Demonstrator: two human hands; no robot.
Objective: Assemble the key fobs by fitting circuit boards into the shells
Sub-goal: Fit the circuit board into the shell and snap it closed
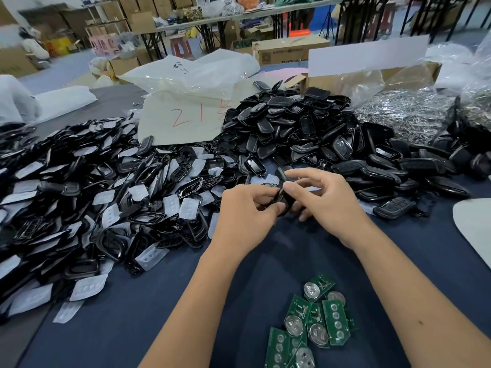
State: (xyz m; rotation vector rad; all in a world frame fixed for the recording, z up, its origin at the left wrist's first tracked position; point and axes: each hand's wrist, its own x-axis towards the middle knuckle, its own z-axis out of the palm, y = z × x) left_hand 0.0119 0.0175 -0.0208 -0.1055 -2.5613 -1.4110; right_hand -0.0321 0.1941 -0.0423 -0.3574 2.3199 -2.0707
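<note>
Both hands meet over the dark table cloth around one black key fob shell (283,201). My left hand (244,211) pinches its lower left side with thumb and curled fingers. My right hand (322,193) grips its upper right side, thumb on top. Most of the shell is hidden by my fingers, so I cannot tell whether a board sits inside. Several green circuit boards (313,325) with round silver battery clips lie in a loose heap near the table's front edge.
A big pile of black frames and white rubber button pads (87,203) fills the left. Black shell halves (300,128) are heaped behind my hands, with closed fobs (393,208) at right. Plastic bags, a marked paper sheet (186,118) and cartons stand behind.
</note>
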